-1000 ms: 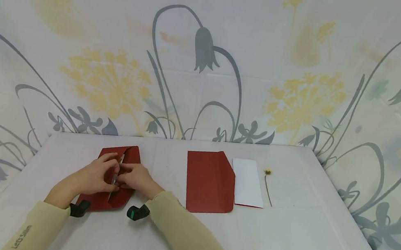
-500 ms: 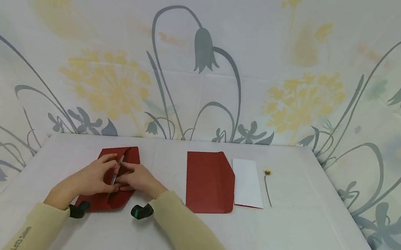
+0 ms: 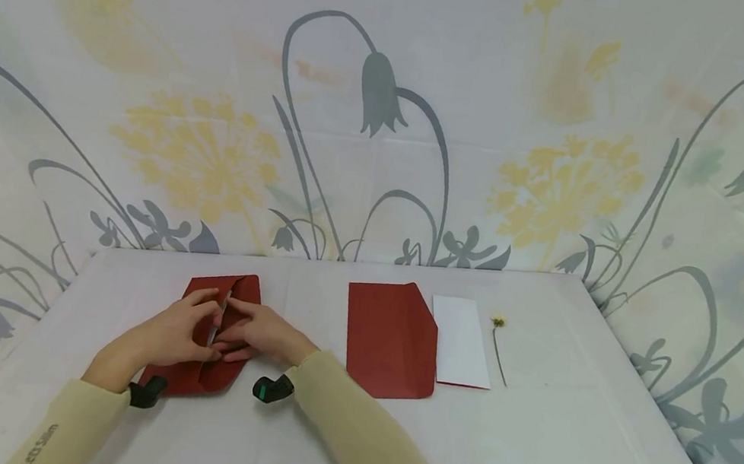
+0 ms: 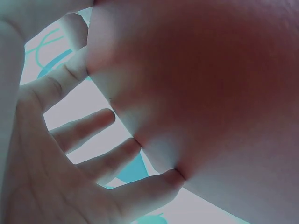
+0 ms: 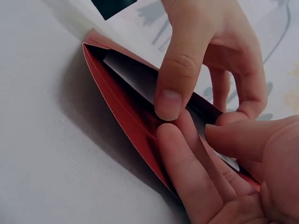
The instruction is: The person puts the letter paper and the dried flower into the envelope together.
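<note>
A red envelope (image 3: 186,375) lies at the left of the table, its mouth spread, with a white card (image 5: 133,77) slipped inside. My left hand (image 3: 177,332) pinches the envelope and card at the mouth's edge; in the left wrist view its fingertips (image 4: 175,179) press dents into the red paper (image 4: 205,79). My right hand (image 3: 264,333) reaches in from the other side, fingers extended. Up close in the right wrist view, its fingers (image 5: 187,172) reach into the mouth and its thumb (image 5: 238,137) lies by the card's edge. The card's lower part is hidden in the envelope.
A second red envelope (image 3: 390,341) with its flap open lies at mid-table. Right of it are a folded white card (image 3: 461,342) with a red lower edge and a yellow dried flower (image 3: 498,338) on a thin stem. A flower-patterned cloth (image 3: 380,164) hangs behind.
The right hand has shifted slightly to the right and its fingers have spread more at the envelope's mouth. The left hand and the envelope have hardly moved.
</note>
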Tool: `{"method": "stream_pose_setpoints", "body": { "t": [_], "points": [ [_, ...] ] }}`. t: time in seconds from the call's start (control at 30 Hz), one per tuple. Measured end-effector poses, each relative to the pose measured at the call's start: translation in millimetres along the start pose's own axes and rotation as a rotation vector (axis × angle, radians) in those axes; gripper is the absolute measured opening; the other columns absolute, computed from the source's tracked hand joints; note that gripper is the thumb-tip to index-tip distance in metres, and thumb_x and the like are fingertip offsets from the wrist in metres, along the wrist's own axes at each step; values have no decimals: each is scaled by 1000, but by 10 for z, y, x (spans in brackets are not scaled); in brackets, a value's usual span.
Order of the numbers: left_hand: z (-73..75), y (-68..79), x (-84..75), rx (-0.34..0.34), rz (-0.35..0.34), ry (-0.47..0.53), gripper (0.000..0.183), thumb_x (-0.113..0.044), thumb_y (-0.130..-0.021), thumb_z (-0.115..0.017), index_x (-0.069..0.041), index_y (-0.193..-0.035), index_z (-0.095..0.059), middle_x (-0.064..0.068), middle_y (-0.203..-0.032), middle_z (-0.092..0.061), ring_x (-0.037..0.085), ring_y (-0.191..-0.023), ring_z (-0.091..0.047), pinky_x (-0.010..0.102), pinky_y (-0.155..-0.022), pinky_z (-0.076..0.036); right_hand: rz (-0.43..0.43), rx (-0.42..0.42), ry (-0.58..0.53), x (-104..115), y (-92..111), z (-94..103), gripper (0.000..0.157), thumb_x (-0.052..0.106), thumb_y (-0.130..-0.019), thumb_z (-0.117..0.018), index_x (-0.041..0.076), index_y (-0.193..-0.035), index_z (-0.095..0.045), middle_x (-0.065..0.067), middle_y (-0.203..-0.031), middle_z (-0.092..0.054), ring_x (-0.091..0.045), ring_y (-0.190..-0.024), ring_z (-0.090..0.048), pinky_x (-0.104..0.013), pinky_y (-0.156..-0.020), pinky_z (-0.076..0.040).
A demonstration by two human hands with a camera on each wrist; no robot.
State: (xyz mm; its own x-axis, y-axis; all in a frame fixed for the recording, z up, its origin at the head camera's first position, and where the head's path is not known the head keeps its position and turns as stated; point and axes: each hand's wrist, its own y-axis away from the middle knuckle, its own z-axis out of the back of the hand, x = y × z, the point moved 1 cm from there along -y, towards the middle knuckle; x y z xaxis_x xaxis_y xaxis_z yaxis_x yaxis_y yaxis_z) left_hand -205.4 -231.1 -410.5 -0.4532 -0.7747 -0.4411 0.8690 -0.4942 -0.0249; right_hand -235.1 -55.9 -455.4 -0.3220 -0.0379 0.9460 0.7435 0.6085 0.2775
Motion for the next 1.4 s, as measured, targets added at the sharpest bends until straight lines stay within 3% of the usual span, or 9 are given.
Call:
{"method": "stream_pose_setpoints", "body": {
  "t": [0.2,0.77,1.1,1.4],
  "points": [
    [-24,3,3,19,22,-2,37,-27,-75,-86,-17,-93,-55,35,-145,-36,58,-125,-42,68,-94,-41,41,-9,-38,-45,23,44,62,-3,-92,-65,12,-149,-46,-12,-95,-74,-24,-90,-73,-37,-74,-59],
    [-107,-18,-83,45,90,-53,44,-35,-71,-89,-17,-93,-56,35,-142,-38,61,-122,-42,71,-93,-41,40,-74,-84,-54,105,130,45,-4,-96,-57,6,-140,-54,-9,-101,-71,-21,-98,-70,-38,-80,-58],
    [-165,-51,-110,40,95,-40,43,-32,-71,-90,-15,-93,-57,35,-142,-38,61,-124,-40,71,-94,-39,63,-140,8,-74,225,130,33,-2,-96,-59,5,-128,-63,-6,-97,-72,-17,-92,-71,-32,-76,-58],
    [-149,-51,-120,50,131,-55,40,-29,-73,-89,-16,-94,-58,35,-145,-36,59,-127,-36,70,-94,-39,47,-139,64,-94,377,159,31,0,-94,-65,8,-123,-67,-6,-95,-71,-17,-90,-70,-33,-75,-59]
  ]
}}
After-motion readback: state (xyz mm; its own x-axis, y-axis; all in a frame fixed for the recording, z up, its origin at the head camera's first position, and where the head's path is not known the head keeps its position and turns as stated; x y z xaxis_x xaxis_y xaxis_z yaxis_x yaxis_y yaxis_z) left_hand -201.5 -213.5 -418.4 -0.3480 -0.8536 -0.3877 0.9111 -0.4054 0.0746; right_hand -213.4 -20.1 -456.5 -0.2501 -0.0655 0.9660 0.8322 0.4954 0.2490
